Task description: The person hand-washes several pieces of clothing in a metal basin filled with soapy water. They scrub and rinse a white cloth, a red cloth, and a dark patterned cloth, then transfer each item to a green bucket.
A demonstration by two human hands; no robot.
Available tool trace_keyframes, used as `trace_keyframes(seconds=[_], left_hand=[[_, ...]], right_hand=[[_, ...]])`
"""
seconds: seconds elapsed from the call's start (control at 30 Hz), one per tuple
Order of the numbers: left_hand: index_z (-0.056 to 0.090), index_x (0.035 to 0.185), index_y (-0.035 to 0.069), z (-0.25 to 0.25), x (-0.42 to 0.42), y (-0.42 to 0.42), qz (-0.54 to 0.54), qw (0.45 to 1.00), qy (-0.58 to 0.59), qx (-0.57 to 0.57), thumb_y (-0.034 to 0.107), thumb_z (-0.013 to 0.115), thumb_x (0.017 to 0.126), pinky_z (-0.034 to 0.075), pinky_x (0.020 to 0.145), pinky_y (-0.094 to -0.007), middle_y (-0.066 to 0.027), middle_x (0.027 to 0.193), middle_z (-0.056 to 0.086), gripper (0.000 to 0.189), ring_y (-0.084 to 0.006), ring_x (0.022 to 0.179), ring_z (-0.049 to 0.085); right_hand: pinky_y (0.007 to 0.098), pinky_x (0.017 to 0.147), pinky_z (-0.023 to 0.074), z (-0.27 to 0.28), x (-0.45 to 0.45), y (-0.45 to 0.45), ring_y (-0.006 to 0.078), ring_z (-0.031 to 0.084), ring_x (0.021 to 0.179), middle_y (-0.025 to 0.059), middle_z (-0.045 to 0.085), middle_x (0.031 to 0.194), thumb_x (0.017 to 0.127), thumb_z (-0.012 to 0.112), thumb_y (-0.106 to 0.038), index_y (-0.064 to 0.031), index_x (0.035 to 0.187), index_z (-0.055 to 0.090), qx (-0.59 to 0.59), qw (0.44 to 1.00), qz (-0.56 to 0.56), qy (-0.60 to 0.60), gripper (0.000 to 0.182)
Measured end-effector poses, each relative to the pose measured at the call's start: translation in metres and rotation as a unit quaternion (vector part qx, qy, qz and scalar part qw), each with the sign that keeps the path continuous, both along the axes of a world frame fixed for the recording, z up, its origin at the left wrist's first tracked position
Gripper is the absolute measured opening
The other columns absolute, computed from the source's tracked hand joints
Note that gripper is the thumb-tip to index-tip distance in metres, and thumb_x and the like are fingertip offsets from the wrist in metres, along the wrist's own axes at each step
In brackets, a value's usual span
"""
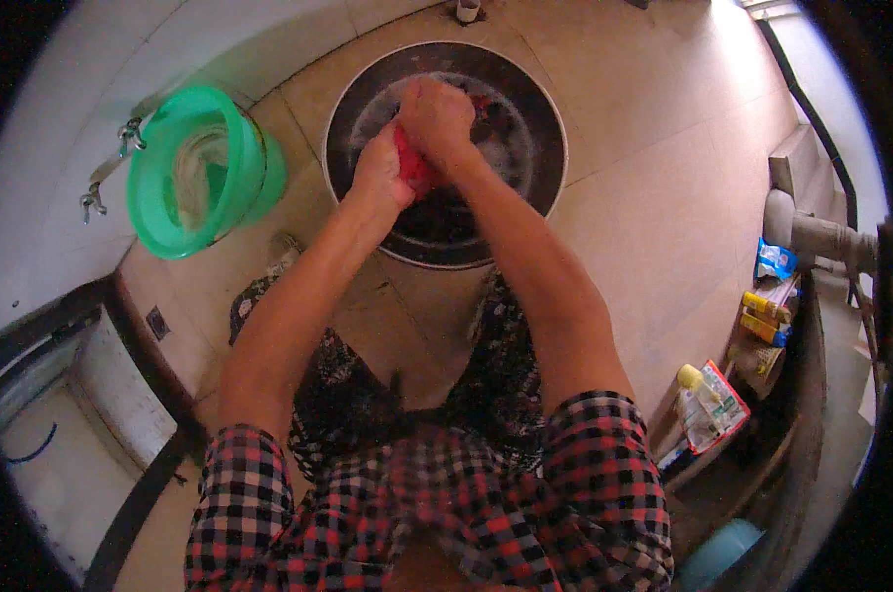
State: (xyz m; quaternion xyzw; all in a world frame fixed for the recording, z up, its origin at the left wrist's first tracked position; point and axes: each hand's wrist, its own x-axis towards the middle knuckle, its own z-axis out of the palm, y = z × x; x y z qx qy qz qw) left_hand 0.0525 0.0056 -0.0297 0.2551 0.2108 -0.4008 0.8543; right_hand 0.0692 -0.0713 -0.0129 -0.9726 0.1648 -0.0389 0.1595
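A wide round metal basin (553, 185) stands on the tiled floor in front of me, with foamy water and dark, partly red cloth (491, 122) inside. Over it my left hand (378, 166) and my right hand (437, 115) come together on a bunched red cloth (415, 164). The left hand lies lower and to the left, closed around the cloth. Above it, the right hand is a fist against the cloth's upper end. Part of the cloth is hidden by the fingers and the right wrist.
A green plastic tub (258, 177) holding pale cloth stands at the left, beneath a wall tap (130, 137) and near a second tap (92, 201). Packets (776, 260) and a yellow-capped bottle (702, 385) lie along the right edge. A light-blue basin (724, 551) is at the lower right.
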Motion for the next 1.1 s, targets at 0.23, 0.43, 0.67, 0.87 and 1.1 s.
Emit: trace_keyframes(seconds=[0.23, 0.43, 0.67, 0.87, 1.1], left_hand=[[0.049, 0.105, 0.009, -0.042, 0.019, 0.038, -0.033, 0.993, -0.108, 0.022, 0.03, 0.046, 0.081, 0.044, 0.08, -0.0396, -0.0109, 0.099, 0.055, 0.033, -0.0257, 0.089, 0.054], [0.052, 0.102, 0.01, 0.007, 0.012, 0.022, -0.152, 0.984, -0.07, 0.055, 0.033, 0.055, 0.079, 0.045, 0.077, -0.0392, -0.0053, 0.098, 0.057, 0.033, -0.0197, 0.086, 0.056], [0.059, 0.096, 0.005, -0.001, 0.014, 0.057, -0.371, 0.59, -0.492, 0.522, 0.023, 0.064, 0.07, 0.044, 0.071, -0.0306, -0.0053, 0.085, 0.061, 0.032, -0.0184, 0.078, 0.058], [0.059, 0.091, 0.001, -0.021, 0.026, 0.05, -0.389, 0.658, -0.481, 0.43, 0.016, 0.065, 0.068, 0.044, 0.068, -0.0275, -0.0058, 0.082, 0.061, 0.027, -0.0147, 0.075, 0.057], [0.055, 0.096, 0.001, -0.015, 0.024, 0.051, -0.315, 0.822, -0.304, 0.365, 0.015, 0.064, 0.073, 0.045, 0.07, -0.0272, -0.0054, 0.088, 0.059, 0.028, -0.0139, 0.076, 0.057]], right_hand=[[0.0375, 0.05, 0.0457, 0.001, -0.036, 0.065, 0.0259, 0.059, 0.061, 0.0092, 0.058, 0.066, 0.068, 0.051, -0.021, -0.0085, 0.067, 0.057, -0.077, 0.984, 0.146, -0.07, 0.014], [0.0408, 0.066, 0.0465, -0.034, -0.022, -0.051, 0.0334, 0.058, 0.072, 0.0122, 0.061, 0.077, 0.078, 0.045, -0.037, -0.0091, 0.085, 0.061, 0.076, 0.99, -0.054, -0.109, 0.033], [0.0272, 0.064, 0.0436, 0.003, -0.071, -0.159, 0.0133, 0.053, 0.069, 0.0079, 0.058, 0.074, 0.076, 0.059, -0.022, 0.0014, 0.083, 0.055, 0.285, 0.934, -0.113, -0.184, 0.025], [0.047, 0.062, 0.0423, -0.087, -0.268, -0.226, 0.0364, 0.055, 0.071, 0.0175, 0.058, 0.078, 0.078, 0.047, -0.032, -0.0061, 0.085, 0.05, -0.032, 0.959, -0.271, 0.074, 0.026], [0.0408, 0.08, 0.0411, -0.232, -0.44, -0.13, 0.0364, 0.048, 0.096, 0.0232, 0.048, 0.103, 0.06, 0.068, -0.026, -0.0029, 0.115, 0.038, 0.132, 0.888, -0.322, 0.3, 0.066]])
